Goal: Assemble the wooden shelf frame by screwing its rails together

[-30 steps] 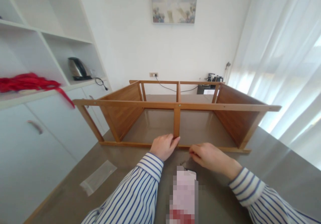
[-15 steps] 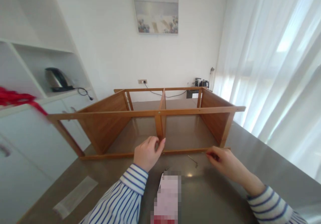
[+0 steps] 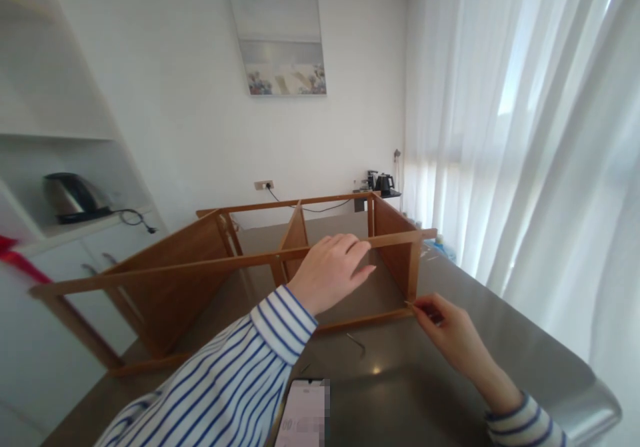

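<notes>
A brown wooden shelf frame (image 3: 250, 259) lies on its side on the table. My left hand (image 3: 330, 273) is over its upper rail, right of the middle board, with thumb and fingers apart; whether the fingertips press on the wood I cannot tell. My right hand (image 3: 445, 327) is closed in a pinch at the frame's lower right corner. Between its thumb and forefinger is a small thin screw-like piece (image 3: 409, 304), its tip close to the lower rail (image 3: 370, 319). An L-shaped hex key (image 3: 357, 343) lies on the table between the hands.
A phone (image 3: 303, 410) lies at the near edge of the grey table (image 3: 425, 407), with a small thin item (image 3: 305, 367) just beyond it. A kettle (image 3: 75, 197) stands on the left cabinet. White curtains (image 3: 500, 133) hang at the right, and a blue-tinted item (image 3: 445, 247) is near them.
My left hand has risen from the lower middle of the frame to the upper rail and moved right. My right hand's pinched piece is now at the corner. The view has turned right.
</notes>
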The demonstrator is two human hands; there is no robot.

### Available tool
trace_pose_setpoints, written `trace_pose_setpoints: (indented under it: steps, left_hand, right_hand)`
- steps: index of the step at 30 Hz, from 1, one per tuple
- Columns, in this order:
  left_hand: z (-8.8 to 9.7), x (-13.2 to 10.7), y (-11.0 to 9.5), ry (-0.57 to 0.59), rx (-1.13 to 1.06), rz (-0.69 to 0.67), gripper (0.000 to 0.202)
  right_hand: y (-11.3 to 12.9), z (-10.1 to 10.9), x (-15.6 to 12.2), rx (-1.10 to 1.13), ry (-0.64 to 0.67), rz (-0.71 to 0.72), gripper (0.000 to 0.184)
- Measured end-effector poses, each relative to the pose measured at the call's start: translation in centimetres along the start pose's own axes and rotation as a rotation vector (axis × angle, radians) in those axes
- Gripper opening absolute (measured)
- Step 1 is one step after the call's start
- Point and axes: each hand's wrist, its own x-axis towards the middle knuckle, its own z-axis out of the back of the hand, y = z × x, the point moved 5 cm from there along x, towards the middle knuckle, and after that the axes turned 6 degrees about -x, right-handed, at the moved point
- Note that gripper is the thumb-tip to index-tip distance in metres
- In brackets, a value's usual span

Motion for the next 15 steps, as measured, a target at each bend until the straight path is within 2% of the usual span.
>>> trace_pose_setpoints:
  steps: [4, 8, 11, 13, 15]
  left_hand:
    - [-1.4, 5.4, 0.1, 0.183, -0.120, 0.065, 0.047]
    - [-3.5, 9.7, -0.1, 0.359, -0.238, 0.122, 0.068]
    - [-5.3, 11.5, -0.4, 0.497, -0.299, 0.122, 0.081]
    - [-6.3, 12.1, -0.4, 0.550, -0.353, 0.117, 0.079]
    - [-7.1, 12.3, -0.3, 0.553, -0.412, 0.115, 0.070]
  right_hand:
    - [0.3, 1.8, 0.0, 0.045, -0.051, -0.050, 0.024]
    - [0.4, 3.2, 0.4, 0.104, -0.097, -0.065, 0.024]
    - [0.1, 3.9, 0.9, 0.135, -0.100, -0.078, 0.022]
    - [-0.1, 4.4, 1.1, 0.154, -0.097, -0.081, 0.021]
    - [-0.2, 4.8, 1.3, 0.165, -0.101, -0.081, 0.021]
